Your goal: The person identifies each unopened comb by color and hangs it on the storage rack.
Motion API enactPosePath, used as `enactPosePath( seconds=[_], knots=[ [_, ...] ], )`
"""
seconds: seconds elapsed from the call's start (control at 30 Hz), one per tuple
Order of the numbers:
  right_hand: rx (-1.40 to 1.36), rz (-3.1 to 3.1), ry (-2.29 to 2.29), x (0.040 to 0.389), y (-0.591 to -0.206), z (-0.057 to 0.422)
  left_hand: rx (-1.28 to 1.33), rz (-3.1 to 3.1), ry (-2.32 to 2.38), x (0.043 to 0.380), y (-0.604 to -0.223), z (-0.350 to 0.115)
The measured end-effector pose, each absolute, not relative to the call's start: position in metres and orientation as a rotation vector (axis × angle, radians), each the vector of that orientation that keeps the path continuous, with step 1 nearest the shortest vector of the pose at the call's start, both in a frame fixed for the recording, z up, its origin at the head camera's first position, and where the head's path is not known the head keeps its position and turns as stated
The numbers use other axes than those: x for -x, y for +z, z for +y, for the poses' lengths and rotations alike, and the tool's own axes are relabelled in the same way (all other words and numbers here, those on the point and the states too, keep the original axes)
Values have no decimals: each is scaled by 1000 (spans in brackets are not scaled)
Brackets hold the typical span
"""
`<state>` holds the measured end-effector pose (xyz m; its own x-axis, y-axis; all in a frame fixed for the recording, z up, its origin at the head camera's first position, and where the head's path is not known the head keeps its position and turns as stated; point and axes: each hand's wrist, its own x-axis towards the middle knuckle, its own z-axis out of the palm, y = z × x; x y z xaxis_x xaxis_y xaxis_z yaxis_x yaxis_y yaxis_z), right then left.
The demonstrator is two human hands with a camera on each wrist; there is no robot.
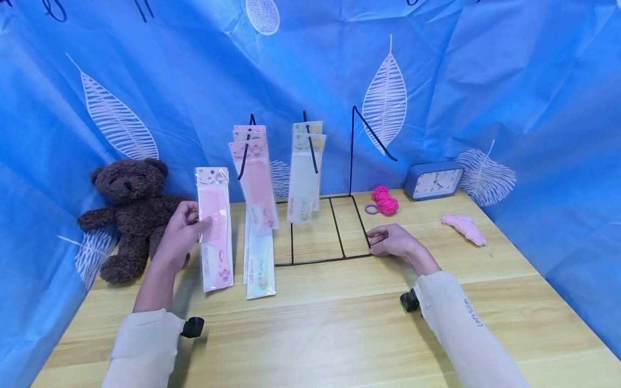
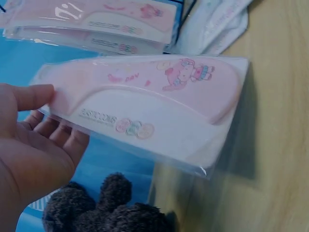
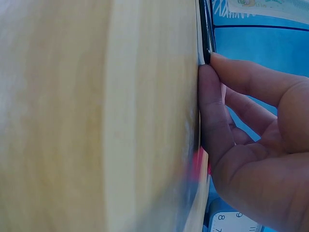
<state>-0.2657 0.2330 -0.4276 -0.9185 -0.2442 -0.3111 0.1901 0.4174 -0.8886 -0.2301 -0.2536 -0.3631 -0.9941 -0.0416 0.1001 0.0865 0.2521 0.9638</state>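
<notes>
A pink comb in a clear packet with a white card [image 1: 216, 237] is upright in my left hand [image 1: 178, 234]; the thumb presses its front and the other fingers are behind. The left wrist view shows a cartoon figure on the packaged comb [image 2: 145, 96]. My right hand [image 1: 394, 242] pinches the front right corner of a black wire rack [image 1: 335, 258] on the table, thumb and fingertips at the wire [image 3: 206, 34]. From the rack's left hook hang several pink comb packets [image 1: 257, 188]. Pale comb packets [image 1: 303, 183] hang on the middle hook; the right hook [image 1: 375, 134] bears nothing.
Blue-green comb packets [image 1: 261, 264] lean at the rack's left front. A brown teddy bear [image 1: 131, 210] sits at the left. Right of the rack are pink yarn [image 1: 385, 202], a purple ring [image 1: 371, 209], an alarm clock [image 1: 434, 180] and a pink cloth-like item [image 1: 464, 229].
</notes>
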Motion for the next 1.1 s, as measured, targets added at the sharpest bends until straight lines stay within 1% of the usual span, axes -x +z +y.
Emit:
enactPosePath(
  seconds=[0.17,0.37,0.6,0.8,1.1],
  knots=[
    [45,2282,-1512,267,-428,234,218,-2149,-2007,221,-353,-250],
    [41,2283,-1504,267,-427,233,414,-1987,-2001,212,-344,-244],
    [38,2280,-1505,266,-426,233,591,-1916,-1933,201,-338,-235],
    [30,2283,-1497,267,-426,233,797,-1870,-1959,194,-333,-227],
    [32,2271,-1516,268,-429,233,1007,-1954,-1920,194,-334,-219]
  ],
)
